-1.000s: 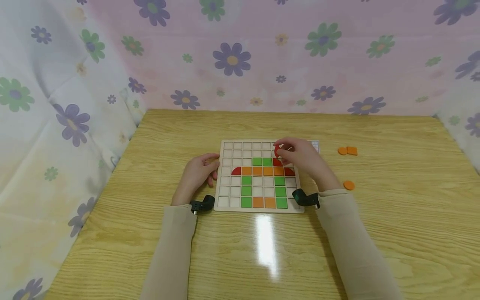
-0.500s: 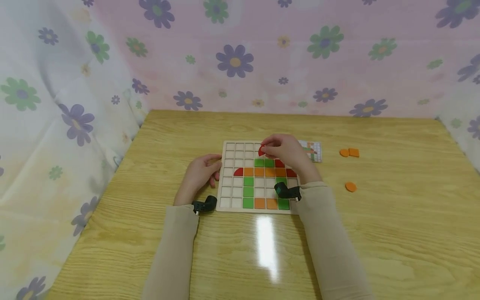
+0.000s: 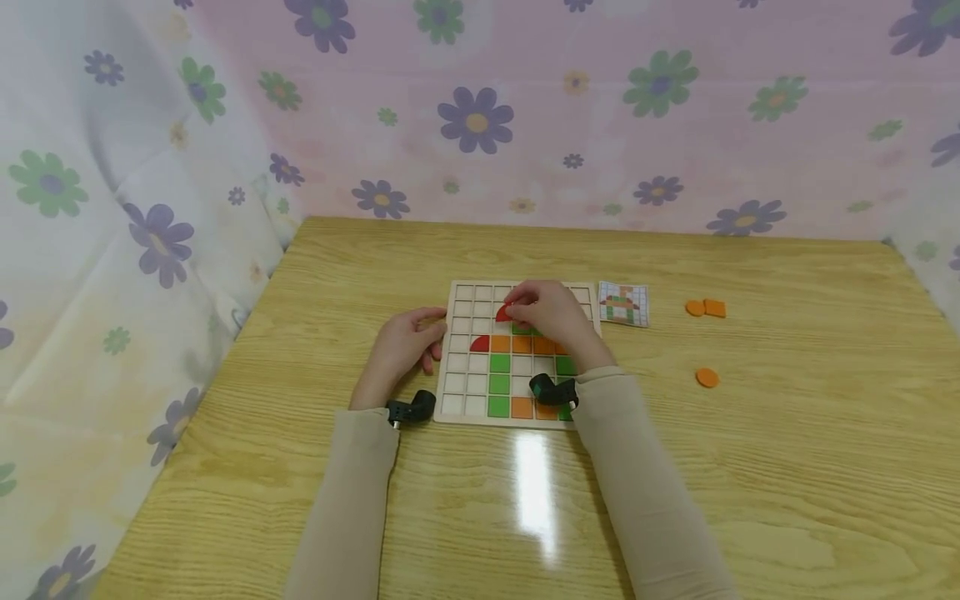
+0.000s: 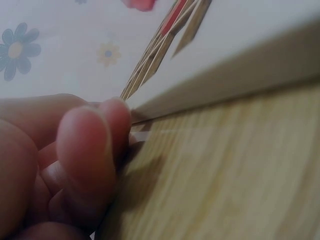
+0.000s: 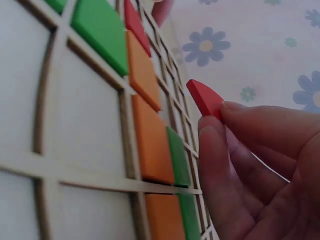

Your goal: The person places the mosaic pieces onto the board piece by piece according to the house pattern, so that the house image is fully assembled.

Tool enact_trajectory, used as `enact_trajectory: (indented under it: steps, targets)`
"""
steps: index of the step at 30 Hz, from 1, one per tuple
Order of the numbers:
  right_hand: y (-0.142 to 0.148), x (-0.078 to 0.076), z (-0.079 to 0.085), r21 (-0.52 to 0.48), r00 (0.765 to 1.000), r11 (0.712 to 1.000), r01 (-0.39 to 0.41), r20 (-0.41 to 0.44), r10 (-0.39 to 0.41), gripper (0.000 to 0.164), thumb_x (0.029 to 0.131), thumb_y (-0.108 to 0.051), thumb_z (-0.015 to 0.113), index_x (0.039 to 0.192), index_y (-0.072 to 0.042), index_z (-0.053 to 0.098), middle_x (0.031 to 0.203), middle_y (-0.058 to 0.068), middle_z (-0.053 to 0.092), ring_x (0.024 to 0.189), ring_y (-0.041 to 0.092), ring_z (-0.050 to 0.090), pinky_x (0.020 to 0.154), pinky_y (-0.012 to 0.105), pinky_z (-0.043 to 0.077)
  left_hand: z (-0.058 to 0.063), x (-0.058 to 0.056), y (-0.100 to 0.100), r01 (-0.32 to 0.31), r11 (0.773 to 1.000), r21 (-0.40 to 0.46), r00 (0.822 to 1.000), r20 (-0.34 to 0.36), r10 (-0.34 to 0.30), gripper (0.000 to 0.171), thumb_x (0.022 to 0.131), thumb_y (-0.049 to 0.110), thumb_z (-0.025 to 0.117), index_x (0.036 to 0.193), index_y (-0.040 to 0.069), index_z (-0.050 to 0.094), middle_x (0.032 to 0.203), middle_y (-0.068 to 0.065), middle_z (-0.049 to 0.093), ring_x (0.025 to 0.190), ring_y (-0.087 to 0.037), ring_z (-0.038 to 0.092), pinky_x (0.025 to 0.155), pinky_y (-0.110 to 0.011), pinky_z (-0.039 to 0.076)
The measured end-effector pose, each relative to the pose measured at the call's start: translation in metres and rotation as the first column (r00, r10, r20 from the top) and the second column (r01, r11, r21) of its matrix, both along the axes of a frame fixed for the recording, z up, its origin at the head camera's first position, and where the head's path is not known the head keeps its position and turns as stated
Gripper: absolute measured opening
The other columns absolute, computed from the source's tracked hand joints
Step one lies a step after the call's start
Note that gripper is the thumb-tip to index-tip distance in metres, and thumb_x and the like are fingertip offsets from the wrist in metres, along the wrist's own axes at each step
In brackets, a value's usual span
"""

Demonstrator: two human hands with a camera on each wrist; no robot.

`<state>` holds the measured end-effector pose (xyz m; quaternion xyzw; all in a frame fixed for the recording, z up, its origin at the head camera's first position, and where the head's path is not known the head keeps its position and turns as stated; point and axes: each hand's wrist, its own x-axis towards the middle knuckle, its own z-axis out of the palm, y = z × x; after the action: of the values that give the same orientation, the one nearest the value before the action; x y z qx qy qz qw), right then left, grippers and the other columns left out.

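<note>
A wooden grid board (image 3: 456, 385) lies on the table with flat green, orange and red tiles in some of its cells. My right hand (image 3: 553, 315) is over the upper middle of the board and pinches a red quarter-round tile (image 5: 205, 100) between thumb and fingertip. This tile hangs just above the row with green tiles. The hand covers several cells and tiles on the right. My left hand (image 3: 401, 346) rests at the board's left edge, fingers loosely bent, fingertips right at the rim in the left wrist view. Another red quarter-round tile (image 3: 480, 343) sits in a cell left of the orange row.
A small printed pattern card (image 3: 624, 304) lies at the board's upper right corner. Farther right on the table are a round orange tile (image 3: 695, 308) beside a square orange tile (image 3: 716, 308), and another orange disc (image 3: 707, 377) nearer me. A flowered cloth (image 3: 525, 100) hangs behind.
My right hand has moved left across the board with the red tile, from the right columns to the upper middle, uncovering the card. The left hand stays at the edge.
</note>
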<state>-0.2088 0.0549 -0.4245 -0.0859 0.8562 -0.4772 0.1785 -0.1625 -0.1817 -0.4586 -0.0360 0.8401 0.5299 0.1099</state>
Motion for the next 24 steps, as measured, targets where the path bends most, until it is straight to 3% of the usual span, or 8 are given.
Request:
enact_trajectory:
  steps: [7,15,24]
  targets:
    - [-0.006,-0.001,-0.009,0.144,0.998,0.989,-0.025,-0.060,0.034,0.012,0.086,-0.023,0.061,0.096,-0.018,0.064,0.090,0.000,0.061,0.070,0.017,0.059,0.065,0.029,0.047,0.000,0.000,-0.001,-0.005,1.000,0.003,1.000,0.001,0.005,0.031,0.089,0.029,0.055,0.119,0.022,0.056,0.063,-0.011,0.060,0.044,-0.026,0.055,0.046,-0.035,0.047]
    - [-0.009,0.002,-0.007,0.255,0.987,0.966,-0.050,-0.138,0.088,0.010,0.085,-0.022,0.061,0.093,-0.018,0.065,0.091,-0.002,0.061,0.080,0.018,0.052,0.074,0.032,0.042,0.000,0.001,0.000,0.002,1.000,-0.002,1.000,-0.014,-0.002,0.032,0.089,0.030,0.055,0.119,0.022,0.056,0.063,-0.011,0.060,0.044,-0.027,0.055,0.049,-0.034,0.046]
    - [-0.012,0.003,-0.005,0.317,0.983,0.945,-0.078,-0.133,0.126,0.009,0.085,-0.022,0.060,0.091,-0.018,0.066,0.091,-0.002,0.060,0.084,0.018,0.052,0.078,0.034,0.042,0.000,0.000,0.001,-0.001,1.000,-0.009,1.000,-0.003,0.001,0.031,0.089,0.031,0.055,0.119,0.023,0.055,0.064,-0.011,0.060,0.045,-0.026,0.055,0.050,-0.035,0.047]
